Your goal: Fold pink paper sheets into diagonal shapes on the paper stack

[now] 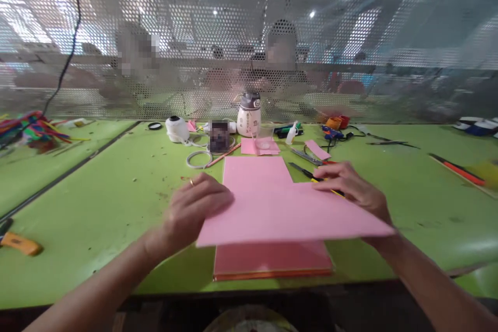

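A pink sheet (280,212) is held slightly raised and tilted above a pink stack (272,260) with an orange-red front edge. My left hand (200,202), with a ring on one finger, is closed on the sheet's left edge; its thumb is hidden. At the sheet's right edge, my right hand (356,189) grips with its fingers bent and its thumb out of sight. A black and yellow utility knife (306,171) lies by the right fingertips, partly covered by hand and sheet. More pink material (257,168) shows flat behind the raised sheet.
Scissors (305,155), a small white squeeze bottle (291,133), a lidded drink bottle (249,116) and a white spool (177,129) stand or lie behind. An orange-handled cutter (21,244) lies left; an orange-red tool (459,170) lies right. A perforated metal screen (218,78) rises behind the green table (128,187).
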Tool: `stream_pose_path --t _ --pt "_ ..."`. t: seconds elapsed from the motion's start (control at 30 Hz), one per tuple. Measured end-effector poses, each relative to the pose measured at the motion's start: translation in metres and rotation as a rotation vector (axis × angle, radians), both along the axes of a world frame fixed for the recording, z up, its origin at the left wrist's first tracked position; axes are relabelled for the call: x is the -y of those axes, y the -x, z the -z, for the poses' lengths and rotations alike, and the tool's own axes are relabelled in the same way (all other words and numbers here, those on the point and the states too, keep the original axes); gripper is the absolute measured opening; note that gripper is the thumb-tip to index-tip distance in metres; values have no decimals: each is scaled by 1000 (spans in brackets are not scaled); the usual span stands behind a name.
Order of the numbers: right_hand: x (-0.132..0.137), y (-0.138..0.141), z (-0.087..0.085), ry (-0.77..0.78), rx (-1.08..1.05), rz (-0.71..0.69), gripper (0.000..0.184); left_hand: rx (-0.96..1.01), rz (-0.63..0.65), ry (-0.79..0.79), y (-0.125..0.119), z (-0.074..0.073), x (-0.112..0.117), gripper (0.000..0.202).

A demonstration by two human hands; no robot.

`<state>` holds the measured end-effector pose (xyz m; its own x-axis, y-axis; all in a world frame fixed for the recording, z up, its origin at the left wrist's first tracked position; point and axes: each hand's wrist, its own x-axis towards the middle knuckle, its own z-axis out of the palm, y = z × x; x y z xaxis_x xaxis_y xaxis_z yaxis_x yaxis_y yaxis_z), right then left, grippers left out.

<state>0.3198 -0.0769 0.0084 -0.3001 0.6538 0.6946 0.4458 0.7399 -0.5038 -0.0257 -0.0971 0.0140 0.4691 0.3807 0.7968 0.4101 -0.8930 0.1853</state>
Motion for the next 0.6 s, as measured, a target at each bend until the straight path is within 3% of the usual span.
stream_pose_path --t 0.1,0.2,0.3,0.43,0.53,0.6 --pt "17 -10 11 -108 105 -33 16 -198 20 -55 3 4 19 28" --pt "30 -16 31 -121 165 -45 23 -355 88 -102 4 11 30 29" --pt "36 -15 50 -98 229 -62 22 -390 119 -115 -1 20 32 26" --pt "36 -10 60 17 301 -117 20 -358 116 131 -8 32 31 22" --pt "39 -12 56 135 360 -137 24 -327 95 379 -8 37 32 21" --pt "42 -16 52 154 397 -151 29 -275 84 464 -7 39 32 23"
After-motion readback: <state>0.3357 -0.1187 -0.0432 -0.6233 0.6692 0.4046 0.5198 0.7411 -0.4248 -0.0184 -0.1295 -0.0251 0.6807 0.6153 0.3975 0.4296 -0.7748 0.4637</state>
